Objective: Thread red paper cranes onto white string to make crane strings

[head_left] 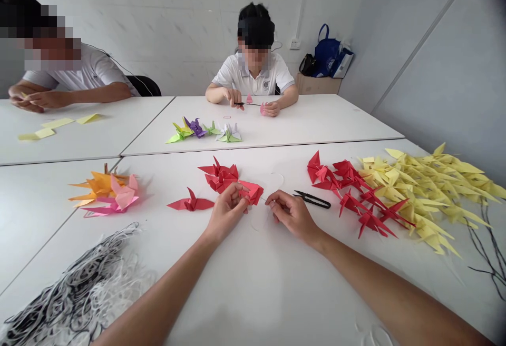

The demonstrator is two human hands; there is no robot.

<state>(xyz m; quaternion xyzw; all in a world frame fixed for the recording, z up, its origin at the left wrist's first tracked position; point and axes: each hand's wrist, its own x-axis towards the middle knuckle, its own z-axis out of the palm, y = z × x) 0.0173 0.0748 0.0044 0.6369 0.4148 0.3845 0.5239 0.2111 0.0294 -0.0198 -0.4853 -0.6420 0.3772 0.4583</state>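
Between the thumb and fingers of my left hand [229, 206] is a red paper crane [253, 192], held just above the white table. My right hand [290, 211] is closed in a pinch beside it, at a thin white string [264, 198] that runs to the crane. A loose loop of the string lies behind the hands. Just past my left hand sit more red paper cranes [219, 175], and a single red crane [191, 202] rests to its left. Black thread snips [313, 199] lie right of my right hand.
Strung red cranes [366, 198] and many yellow cranes [430, 185] cover the right side. Orange and pink cranes [106, 190] lie left, above a tangle of black and white cords [75, 288]. Across the table, a person [256, 67] holds a tool and pink paper; another person [79, 72] handles yellow paper.
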